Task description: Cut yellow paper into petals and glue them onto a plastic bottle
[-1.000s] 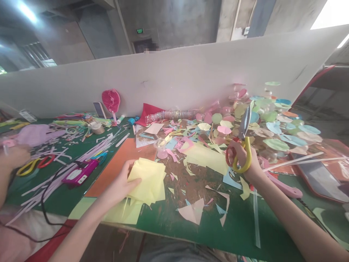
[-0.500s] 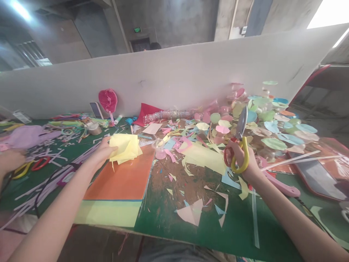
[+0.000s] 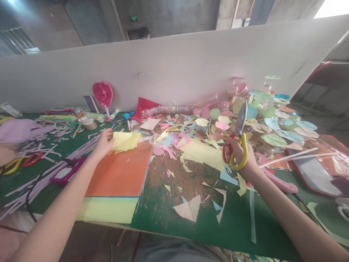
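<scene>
My left hand (image 3: 104,143) is at the left edge of a small stack of yellow paper (image 3: 125,141), its fingers loosened and the fingertips at the edge. The stack lies over the upper part of an orange sheet (image 3: 117,173), with pale green sheets (image 3: 109,210) showing beneath at the table's front. In my right hand (image 3: 241,154) is a pair of scissors (image 3: 241,122) with yellow and red handles, blades pointing up and away. Pale yellow paper (image 3: 203,153) lies left of that hand.
Paper scraps (image 3: 189,208) litter the green table (image 3: 163,233). Colourful paper discs (image 3: 274,142) pile up at the right, beside a pink hot-glue gun (image 3: 280,182). A pink mirror-shaped piece (image 3: 103,94) leans on the white partition (image 3: 169,69). Another person's hand (image 3: 7,154) is by second scissors (image 3: 32,159) at far left.
My left hand has lowered the yellow paper onto the orange sheet and shifted left, its thumb no longer over the paper. The right hand still holds the scissors upright.
</scene>
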### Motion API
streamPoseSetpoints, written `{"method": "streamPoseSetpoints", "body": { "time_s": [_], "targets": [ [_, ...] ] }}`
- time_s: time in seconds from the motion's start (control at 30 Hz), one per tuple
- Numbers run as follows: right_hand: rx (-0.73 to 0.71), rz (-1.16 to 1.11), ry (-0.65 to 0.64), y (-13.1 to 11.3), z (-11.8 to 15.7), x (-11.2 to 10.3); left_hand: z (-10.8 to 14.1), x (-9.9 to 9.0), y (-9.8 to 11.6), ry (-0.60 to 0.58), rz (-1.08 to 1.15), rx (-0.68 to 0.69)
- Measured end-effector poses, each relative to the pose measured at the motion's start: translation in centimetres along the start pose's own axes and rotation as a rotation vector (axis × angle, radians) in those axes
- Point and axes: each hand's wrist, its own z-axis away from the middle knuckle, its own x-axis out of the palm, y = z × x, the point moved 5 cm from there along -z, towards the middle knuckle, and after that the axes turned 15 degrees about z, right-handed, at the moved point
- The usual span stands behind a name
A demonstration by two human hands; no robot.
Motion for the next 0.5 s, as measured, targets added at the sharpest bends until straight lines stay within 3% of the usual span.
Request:
{"method": "streamPoseSetpoints", "body": {
  "time_s": [0.1,0.2,0.27,0.3,0.33,0.4,0.43,0.5],
  "targets": [
    [0.008,0.027,-0.007,0.0,0.1,0.0,0.5,-2.0,1.4,0.118,-0.029,0.08],
    [0.005,-0.022,-0.042,0.3,-0.1,0.3,3.8,-2.9,5.0,0.26,-0.043,0.254],
    [0.011,-0.121,-0.104,0.6,-0.4,0.8,8.6,-2.5,9.6,0.377,-0.05,0.664],
    [0.01,-0.163,-0.137,0.6,-0.5,1.1,11.4,-1.5,12.0,0.313,-0.052,0.875],
    [0.001,-0.193,-0.164,0.5,-0.6,1.4,14.2,0.1,14.2,0.155,-0.057,1.066],
    [-0.04,-0.228,-0.191,0.2,-0.7,1.9,19.8,4.1,17.8,-0.275,-0.1,1.394],
    [-0.066,-0.238,-0.197,0.0,-0.8,2.1,21.8,6.0,18.9,-0.431,-0.154,1.467],
    [-0.105,-0.236,-0.203,-0.1,-0.8,2.2,23.4,9.5,20.5,-0.555,-0.174,1.422]
  ]
}}
